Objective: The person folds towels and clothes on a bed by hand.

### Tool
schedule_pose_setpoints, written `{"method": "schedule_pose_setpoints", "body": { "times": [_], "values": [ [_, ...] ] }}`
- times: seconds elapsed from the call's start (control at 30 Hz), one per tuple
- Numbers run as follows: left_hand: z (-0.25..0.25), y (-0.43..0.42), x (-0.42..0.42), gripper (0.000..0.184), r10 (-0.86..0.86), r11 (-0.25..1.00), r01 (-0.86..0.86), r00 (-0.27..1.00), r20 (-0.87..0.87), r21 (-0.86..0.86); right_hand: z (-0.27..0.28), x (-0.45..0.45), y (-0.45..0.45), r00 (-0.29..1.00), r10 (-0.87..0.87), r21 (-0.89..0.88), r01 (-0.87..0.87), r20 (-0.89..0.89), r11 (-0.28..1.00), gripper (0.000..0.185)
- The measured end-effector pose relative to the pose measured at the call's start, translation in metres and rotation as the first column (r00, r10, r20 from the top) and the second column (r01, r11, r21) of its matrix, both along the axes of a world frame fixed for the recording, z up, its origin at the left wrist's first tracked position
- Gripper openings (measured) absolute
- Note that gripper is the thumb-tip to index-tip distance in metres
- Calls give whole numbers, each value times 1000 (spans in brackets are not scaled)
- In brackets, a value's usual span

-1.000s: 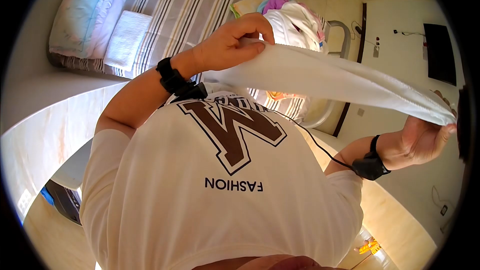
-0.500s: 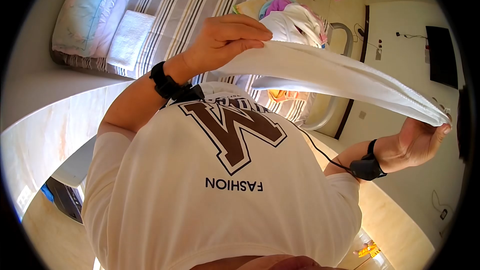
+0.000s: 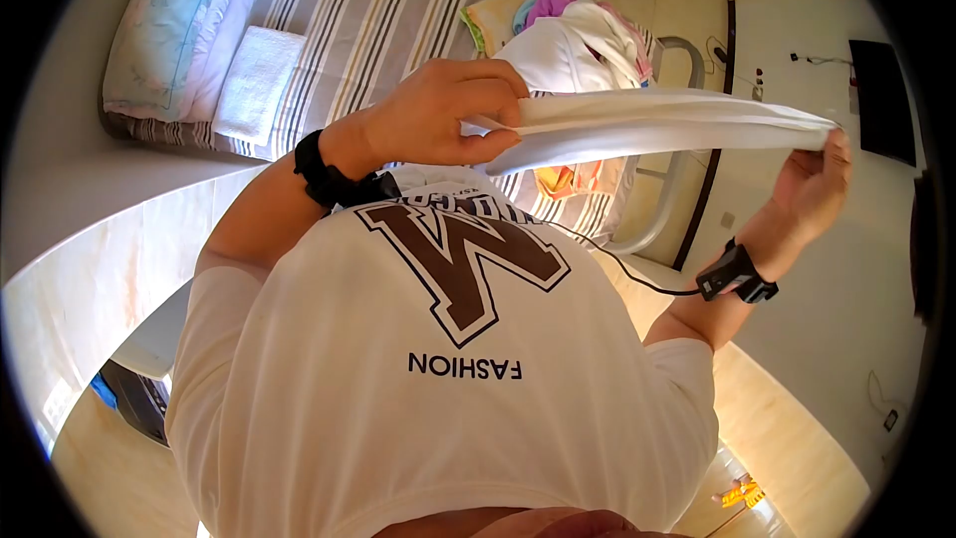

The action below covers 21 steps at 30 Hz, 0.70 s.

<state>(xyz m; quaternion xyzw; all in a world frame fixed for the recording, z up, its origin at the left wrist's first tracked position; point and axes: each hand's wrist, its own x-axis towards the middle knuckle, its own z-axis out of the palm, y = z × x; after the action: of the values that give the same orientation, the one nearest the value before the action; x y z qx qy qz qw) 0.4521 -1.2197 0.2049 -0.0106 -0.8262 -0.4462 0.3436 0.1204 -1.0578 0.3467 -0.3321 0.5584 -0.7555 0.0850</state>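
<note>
A white cloth [image 3: 657, 122] is stretched between my two hands in front of my chest, above the striped bed. My left hand [image 3: 443, 115] pinches its left end between thumb and fingers, with a fold hanging just below. At the far right, my right hand [image 3: 815, 184] grips the other end with its fingertips. Both wrists wear black bands with small devices. Beyond the cloth, a white garment [image 3: 573, 50] lies in a pile with a purple piece [image 3: 551, 6].
The striped bed [image 3: 349, 20] holds a folded white towel [image 3: 259, 85], a pale blue pillow [image 3: 179, 35] and an orange item [image 3: 573, 179]. A metal bed rail [image 3: 687, 90] stands at the bed's end. A black screen [image 3: 881, 105] hangs on the wall.
My right hand has moved up and inward, bringing the cloth's right end closer and higher. My left hand has dropped slightly, and the cloth looks narrower.
</note>
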Motion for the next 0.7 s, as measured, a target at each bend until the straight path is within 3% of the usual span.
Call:
{"method": "schedule_pose_setpoints", "body": {
  "times": [0.03,0.17,0.43,0.7],
  "values": [
    [-4,0,1,12,3,1000,-5,997,78,15,-9,4,-3,999,-34,-4,34,14,999,15],
    [-9,3,9,14,83,996,-83,996,17,-45,-30,4,3,995,-64,23,63,76,998,13],
    [-9,0,18,7,260,935,-274,961,91,225,-31,12,11,996,-44,29,42,83,999,12],
    [-18,0,18,9,240,859,-284,958,153,426,-3,36,30,998,56,-20,-56,-8,998,11]
  ]
}}
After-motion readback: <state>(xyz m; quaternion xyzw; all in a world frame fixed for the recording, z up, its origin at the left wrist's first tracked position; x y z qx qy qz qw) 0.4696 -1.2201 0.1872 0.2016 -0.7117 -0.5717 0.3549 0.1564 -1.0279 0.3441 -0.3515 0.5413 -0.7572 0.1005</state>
